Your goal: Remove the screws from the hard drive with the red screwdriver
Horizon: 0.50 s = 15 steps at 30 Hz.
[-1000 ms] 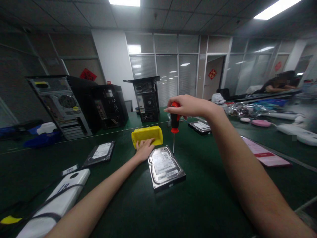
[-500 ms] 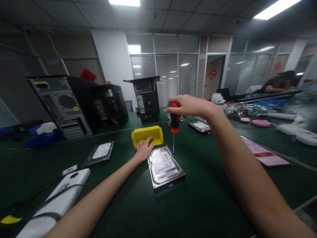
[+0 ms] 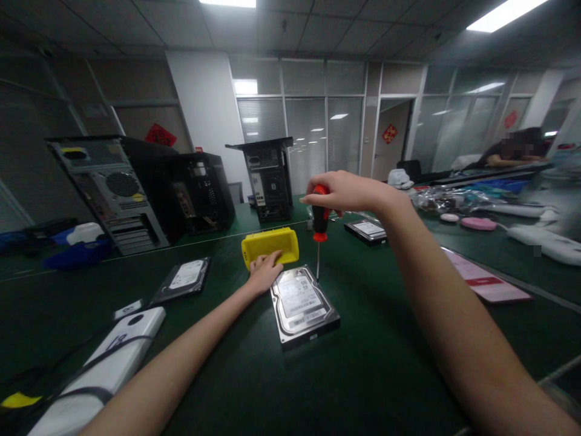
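Red-and-black screwdriver (image 3: 320, 225) gripped in right fingers (image 3: 313, 198), tip at far-right edge of hard drive (image 3: 303, 303) flat on bench (image 3: 236, 375), could skid if tilted; left fingers (image 3: 260, 264) by yellow tray (image 3: 269, 239), hold unclear.

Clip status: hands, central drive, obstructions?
Right hand gripping screwdriver, tip at edge of central hard drive. Left hand at yellow tray. Drive flat, label up. Nothing visibly blocking screwdriver.
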Each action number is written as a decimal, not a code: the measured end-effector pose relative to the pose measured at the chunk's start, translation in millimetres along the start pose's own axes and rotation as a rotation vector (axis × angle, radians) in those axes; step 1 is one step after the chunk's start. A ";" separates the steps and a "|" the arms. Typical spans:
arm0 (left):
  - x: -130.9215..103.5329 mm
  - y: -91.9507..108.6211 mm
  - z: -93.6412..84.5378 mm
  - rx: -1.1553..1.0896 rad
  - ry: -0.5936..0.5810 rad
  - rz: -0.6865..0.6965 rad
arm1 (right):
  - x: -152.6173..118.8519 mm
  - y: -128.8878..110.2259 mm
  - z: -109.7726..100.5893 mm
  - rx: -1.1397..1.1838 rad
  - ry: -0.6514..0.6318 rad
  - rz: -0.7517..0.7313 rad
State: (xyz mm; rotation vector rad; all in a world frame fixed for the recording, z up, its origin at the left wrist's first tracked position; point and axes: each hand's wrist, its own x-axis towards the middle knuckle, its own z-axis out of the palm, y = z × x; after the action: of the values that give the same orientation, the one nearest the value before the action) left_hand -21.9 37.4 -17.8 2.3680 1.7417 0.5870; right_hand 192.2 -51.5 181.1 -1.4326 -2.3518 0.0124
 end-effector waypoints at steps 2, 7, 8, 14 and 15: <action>0.8 -0.4 0.9 -0.004 -0.004 -0.002 | 0.4 0.2 0.3 -0.001 0.000 0.003; 1.2 -1.9 1.5 -0.020 0.002 0.007 | 1.3 0.6 0.7 -0.006 0.001 0.013; 1.0 -2.0 1.4 -0.025 0.007 0.009 | 1.2 0.6 0.7 -0.006 0.001 0.014; -1.5 -1.7 -0.7 -0.064 0.054 0.027 | 0.6 0.5 0.0 -0.001 -0.001 0.008; -1.8 -1.5 -1.2 -0.073 0.062 0.034 | 0.5 0.6 -0.1 0.000 -0.003 0.008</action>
State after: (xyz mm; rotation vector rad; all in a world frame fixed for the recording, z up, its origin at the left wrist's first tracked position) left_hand -24.1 36.0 -17.6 2.3582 1.6765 0.7241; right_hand 192.5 -50.8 181.2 -1.4427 -2.3490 0.0166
